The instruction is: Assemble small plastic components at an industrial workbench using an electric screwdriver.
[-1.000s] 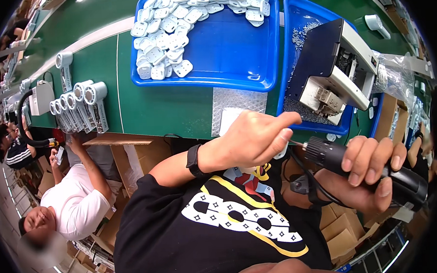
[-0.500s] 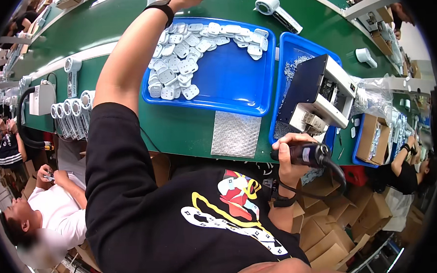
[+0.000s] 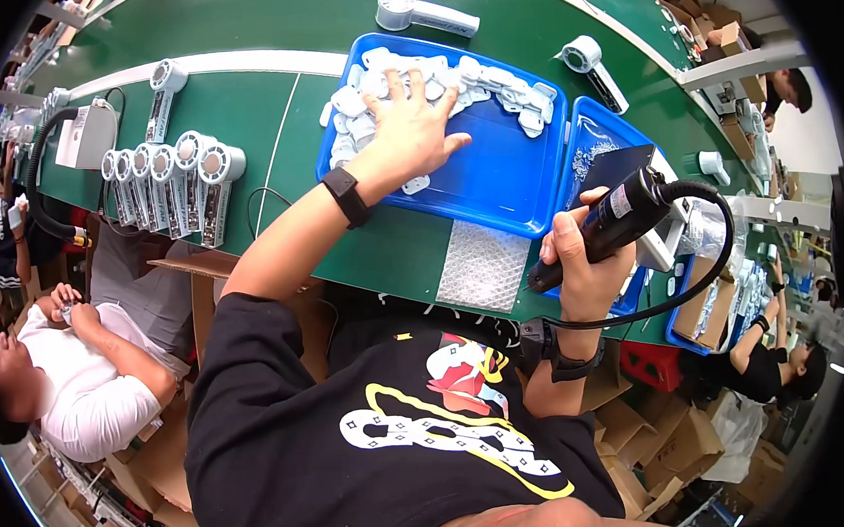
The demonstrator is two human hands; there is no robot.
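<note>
Fingers spread, my left hand (image 3: 410, 130) lies over a heap of small white plastic covers (image 3: 518, 96) in a blue tray (image 3: 495, 198). It seems to touch them, and some covers are hidden beneath it. My right hand (image 3: 589, 272) is wrapped round a black electric screwdriver (image 3: 625, 213), held tilted at the table's near edge with its cable looping off to the right. Behind the screwdriver, partly hidden, a dark and white screw feeder (image 3: 617, 165) sits in a second blue tray (image 3: 581, 112) with loose screws. Beyond the first tray lies a white handheld fan (image 3: 428, 13).
Several handheld fans (image 3: 165, 186) stand in a row at the left, near a white box (image 3: 86, 138) with a black hose. Another fan (image 3: 593, 68) lies at the far right. Bubble wrap (image 3: 482, 265) hangs at the front edge. Co-workers sit on both sides; cardboard boxes (image 3: 675, 441) lie below right.
My left hand has come back from beyond the tray onto the covers. A fan now shows where that hand was. My right hand has lifted the screwdriver, and the view has shifted.
</note>
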